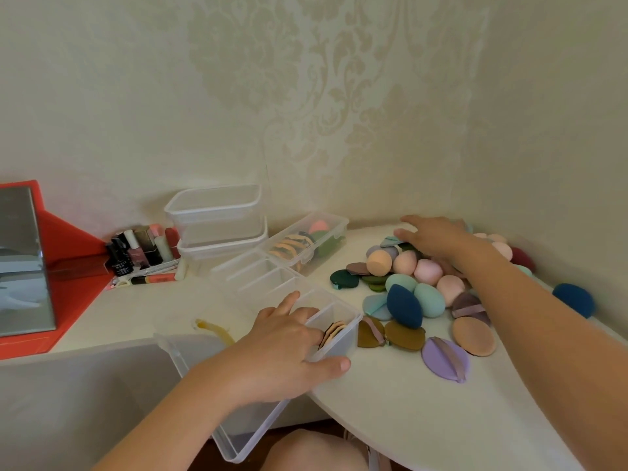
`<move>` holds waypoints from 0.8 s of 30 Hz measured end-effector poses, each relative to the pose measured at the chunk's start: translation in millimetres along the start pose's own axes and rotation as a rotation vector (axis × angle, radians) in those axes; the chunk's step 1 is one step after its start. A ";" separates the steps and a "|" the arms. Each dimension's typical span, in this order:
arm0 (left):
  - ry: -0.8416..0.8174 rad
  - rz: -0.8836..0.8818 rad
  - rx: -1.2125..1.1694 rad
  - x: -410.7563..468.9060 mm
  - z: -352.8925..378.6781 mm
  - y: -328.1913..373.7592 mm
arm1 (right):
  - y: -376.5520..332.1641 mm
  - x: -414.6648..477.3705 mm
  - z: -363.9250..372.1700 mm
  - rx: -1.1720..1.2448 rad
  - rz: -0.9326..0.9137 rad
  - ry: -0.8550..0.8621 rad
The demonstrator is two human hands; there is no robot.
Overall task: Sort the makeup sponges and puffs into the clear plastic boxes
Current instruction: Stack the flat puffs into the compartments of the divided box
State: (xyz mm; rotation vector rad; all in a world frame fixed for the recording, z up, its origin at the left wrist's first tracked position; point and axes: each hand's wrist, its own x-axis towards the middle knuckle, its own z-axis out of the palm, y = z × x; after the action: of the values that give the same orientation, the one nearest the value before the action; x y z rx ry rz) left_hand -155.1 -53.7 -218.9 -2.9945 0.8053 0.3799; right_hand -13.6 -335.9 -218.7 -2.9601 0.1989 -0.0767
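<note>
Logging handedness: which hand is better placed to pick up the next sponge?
Right: the right hand lies on the sponge pile, while the left hand holds the divided clear box.

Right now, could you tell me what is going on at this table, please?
A person is sorting. Their left hand grips the near end of the divided clear box, where a few tan puffs sit in the end compartment. Their right hand reaches, fingers straight, over the loose pile of sponges and puffs on the table. A second clear box further back already holds some.
</note>
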 end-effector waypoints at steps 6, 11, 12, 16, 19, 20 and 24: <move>0.019 -0.038 0.027 10.0 -0.5 0.3 | -7.3 -10.3 -0.2 -0.204 -0.161 -0.099; 0.033 -0.045 0.043 12.7 1.2 0.3 | -11.2 -52.5 2.4 -0.130 -0.304 -0.014; 0.033 -0.046 0.049 13.0 1.2 0.7 | -11.0 -62.8 3.7 -0.178 -0.314 0.034; 0.023 -0.045 0.063 13.1 0.9 1.8 | -3.2 -88.1 11.2 -0.318 -0.282 0.131; 0.017 -0.038 0.074 14.7 0.8 -0.1 | 8.4 -91.1 11.9 -0.303 -0.247 0.198; 0.013 -0.034 0.076 15.4 1.1 -1.0 | 13.8 -90.9 11.9 -0.312 -0.238 0.272; -0.019 -0.026 0.096 18.6 1.5 -3.5 | 44.6 -83.6 5.3 -0.345 -0.050 0.290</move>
State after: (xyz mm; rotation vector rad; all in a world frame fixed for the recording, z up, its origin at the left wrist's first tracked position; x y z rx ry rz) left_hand -138.2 -59.8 -224.9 -2.9049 0.7589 0.3574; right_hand -101.7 -367.0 -235.0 -3.2853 0.1914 -0.5311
